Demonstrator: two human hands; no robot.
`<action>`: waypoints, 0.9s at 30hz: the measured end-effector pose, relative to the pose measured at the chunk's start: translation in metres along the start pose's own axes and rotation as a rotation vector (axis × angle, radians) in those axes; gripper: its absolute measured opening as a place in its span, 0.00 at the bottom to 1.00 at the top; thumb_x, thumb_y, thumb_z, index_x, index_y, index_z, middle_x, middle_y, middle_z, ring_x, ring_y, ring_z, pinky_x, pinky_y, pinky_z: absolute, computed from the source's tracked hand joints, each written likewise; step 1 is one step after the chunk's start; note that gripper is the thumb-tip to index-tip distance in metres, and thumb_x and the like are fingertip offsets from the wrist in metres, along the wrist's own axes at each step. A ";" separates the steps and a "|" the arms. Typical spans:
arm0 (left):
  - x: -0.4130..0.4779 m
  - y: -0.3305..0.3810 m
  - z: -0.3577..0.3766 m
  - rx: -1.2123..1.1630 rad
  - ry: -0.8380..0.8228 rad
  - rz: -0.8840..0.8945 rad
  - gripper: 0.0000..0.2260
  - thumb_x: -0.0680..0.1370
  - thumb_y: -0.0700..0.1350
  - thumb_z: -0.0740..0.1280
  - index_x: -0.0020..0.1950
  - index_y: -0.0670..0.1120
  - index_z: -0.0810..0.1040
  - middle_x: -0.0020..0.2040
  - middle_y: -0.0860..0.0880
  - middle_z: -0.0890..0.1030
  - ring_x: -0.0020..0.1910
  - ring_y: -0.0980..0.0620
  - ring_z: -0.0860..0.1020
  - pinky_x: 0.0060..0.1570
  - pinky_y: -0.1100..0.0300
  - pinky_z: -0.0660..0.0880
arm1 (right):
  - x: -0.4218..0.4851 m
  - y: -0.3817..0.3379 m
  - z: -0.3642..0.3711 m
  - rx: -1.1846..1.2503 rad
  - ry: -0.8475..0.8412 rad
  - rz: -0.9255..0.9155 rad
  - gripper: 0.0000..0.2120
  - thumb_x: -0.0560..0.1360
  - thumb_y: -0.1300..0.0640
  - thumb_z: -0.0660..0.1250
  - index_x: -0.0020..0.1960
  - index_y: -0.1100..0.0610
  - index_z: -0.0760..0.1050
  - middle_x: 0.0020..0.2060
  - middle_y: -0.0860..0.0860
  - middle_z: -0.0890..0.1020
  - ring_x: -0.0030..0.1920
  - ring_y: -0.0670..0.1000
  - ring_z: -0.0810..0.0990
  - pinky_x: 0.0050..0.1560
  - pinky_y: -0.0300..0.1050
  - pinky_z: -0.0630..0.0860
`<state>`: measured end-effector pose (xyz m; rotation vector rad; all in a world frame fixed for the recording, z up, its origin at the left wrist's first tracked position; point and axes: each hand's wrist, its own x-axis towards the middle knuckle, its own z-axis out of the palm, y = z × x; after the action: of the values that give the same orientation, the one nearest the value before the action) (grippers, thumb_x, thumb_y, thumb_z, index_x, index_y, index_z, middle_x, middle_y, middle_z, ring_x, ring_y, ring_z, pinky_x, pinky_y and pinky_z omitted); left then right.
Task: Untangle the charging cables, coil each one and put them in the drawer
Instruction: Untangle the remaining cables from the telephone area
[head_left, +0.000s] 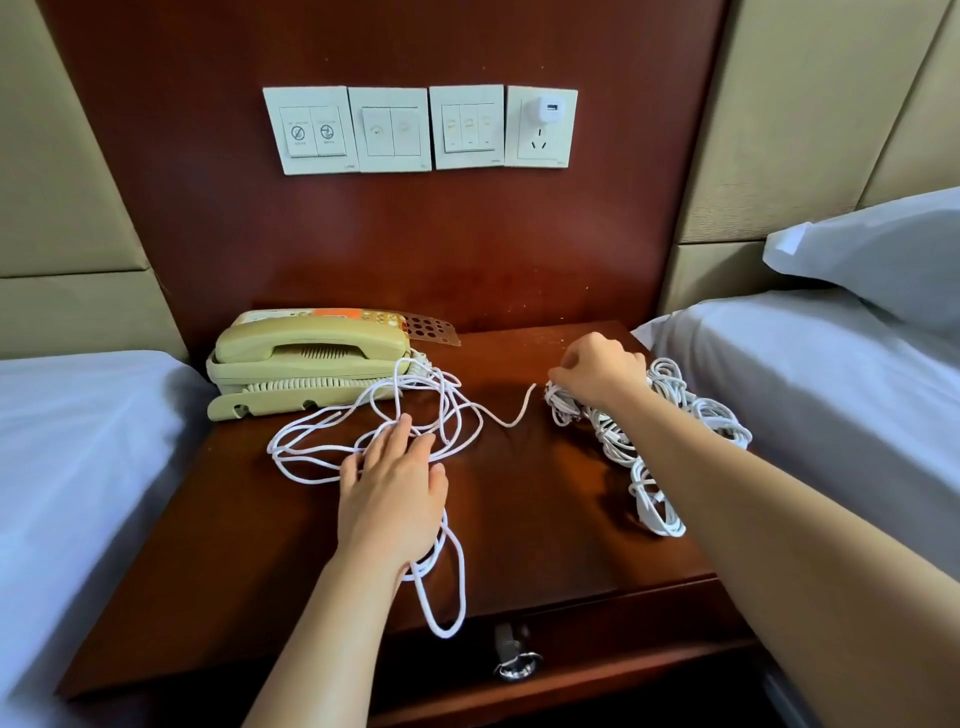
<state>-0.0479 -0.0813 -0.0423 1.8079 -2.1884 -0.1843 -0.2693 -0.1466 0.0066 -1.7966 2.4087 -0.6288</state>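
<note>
Pinching the cable bundle (644, 488) with right hand (597, 369)

Loose white cable (398, 389) sprawled in loops mid-nightstand (545, 493); coiled bundles (618, 441) along right edge; drawer (623, 639) beneath.

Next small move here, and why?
Probably: the right hand lets go of the coiled cable bundles and pinches the free end of the loose cable tangle, drawing it out. The left hand lies flat on that tangle, pinning it. The end lies bare on the nightstand between both hands, and the tangle is not yet coiled.
</note>
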 end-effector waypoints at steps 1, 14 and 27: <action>0.001 0.000 0.000 -0.014 0.010 -0.002 0.20 0.82 0.51 0.51 0.74 0.55 0.60 0.78 0.53 0.52 0.76 0.54 0.51 0.72 0.52 0.48 | 0.000 0.000 0.001 -0.016 -0.005 -0.007 0.10 0.75 0.50 0.64 0.50 0.55 0.79 0.43 0.51 0.78 0.54 0.57 0.77 0.61 0.52 0.63; -0.017 0.000 -0.019 -0.448 0.260 0.053 0.11 0.79 0.43 0.61 0.60 0.47 0.75 0.59 0.51 0.76 0.62 0.51 0.71 0.63 0.53 0.66 | -0.085 -0.021 -0.007 0.249 0.110 -0.369 0.08 0.76 0.54 0.64 0.53 0.54 0.78 0.47 0.51 0.81 0.49 0.54 0.76 0.51 0.50 0.73; -0.042 -0.030 -0.035 -0.279 0.022 -0.218 0.10 0.78 0.50 0.63 0.58 0.49 0.71 0.55 0.51 0.77 0.55 0.49 0.74 0.54 0.52 0.72 | -0.145 -0.066 0.034 0.463 -0.246 -0.401 0.07 0.74 0.52 0.69 0.50 0.53 0.78 0.41 0.47 0.81 0.41 0.46 0.78 0.39 0.35 0.72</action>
<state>-0.0017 -0.0432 -0.0242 1.8711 -1.8397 -0.4878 -0.1545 -0.0358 -0.0273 -2.0018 1.5919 -0.8517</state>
